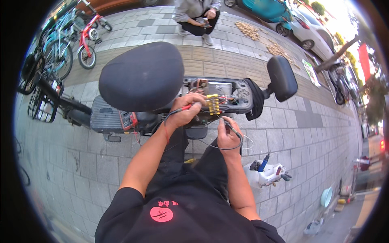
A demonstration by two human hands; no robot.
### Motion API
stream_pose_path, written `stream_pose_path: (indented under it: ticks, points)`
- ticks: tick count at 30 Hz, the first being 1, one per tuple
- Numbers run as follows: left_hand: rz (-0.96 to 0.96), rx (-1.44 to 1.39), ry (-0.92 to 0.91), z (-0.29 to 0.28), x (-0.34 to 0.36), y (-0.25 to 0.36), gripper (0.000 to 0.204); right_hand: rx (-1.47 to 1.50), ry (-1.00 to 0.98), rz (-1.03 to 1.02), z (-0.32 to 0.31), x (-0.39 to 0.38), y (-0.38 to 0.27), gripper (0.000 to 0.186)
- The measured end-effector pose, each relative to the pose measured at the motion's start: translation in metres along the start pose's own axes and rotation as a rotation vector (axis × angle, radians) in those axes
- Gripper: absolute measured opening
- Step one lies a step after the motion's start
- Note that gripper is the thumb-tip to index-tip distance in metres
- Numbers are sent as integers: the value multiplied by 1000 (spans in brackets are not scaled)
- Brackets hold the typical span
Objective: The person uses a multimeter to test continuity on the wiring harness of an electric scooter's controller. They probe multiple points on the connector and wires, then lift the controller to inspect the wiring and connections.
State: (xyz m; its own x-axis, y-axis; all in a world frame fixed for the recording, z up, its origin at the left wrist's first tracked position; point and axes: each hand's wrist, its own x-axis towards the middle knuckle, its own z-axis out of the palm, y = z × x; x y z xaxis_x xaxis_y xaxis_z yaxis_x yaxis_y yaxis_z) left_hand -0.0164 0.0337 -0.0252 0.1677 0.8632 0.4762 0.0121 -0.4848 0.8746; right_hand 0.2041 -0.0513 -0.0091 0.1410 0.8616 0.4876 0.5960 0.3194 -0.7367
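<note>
My left hand (185,112) is closed round a red test probe (181,109), its tip end close to a yellow connector block (213,104) with wires. On the other side, my right hand (229,135) grips a black test probe (229,125) that points up toward the same block; whether either tip touches metal is too small to tell. The block lies at the open compartment (245,97) of an electric scooter, where a finned silver box (220,88) and loose wires show. A red multimeter (129,120) rests on the scooter's footboard (106,117).
The scooter's black seat (142,77) is tipped up left of my hands; a padded backrest (282,78) stands at right. A white tool container (267,174) with a blue-handled tool sits on the paving by my right arm. Ahead crouches another person (197,16). Bicycles (60,48) stand far left.
</note>
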Motion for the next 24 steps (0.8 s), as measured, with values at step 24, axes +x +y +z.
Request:
stream_pose_path:
  ticks: [24]
  points:
    - [1, -47, -30, -4, 1, -1, 22, 79, 4, 8, -1, -3, 5, 19]
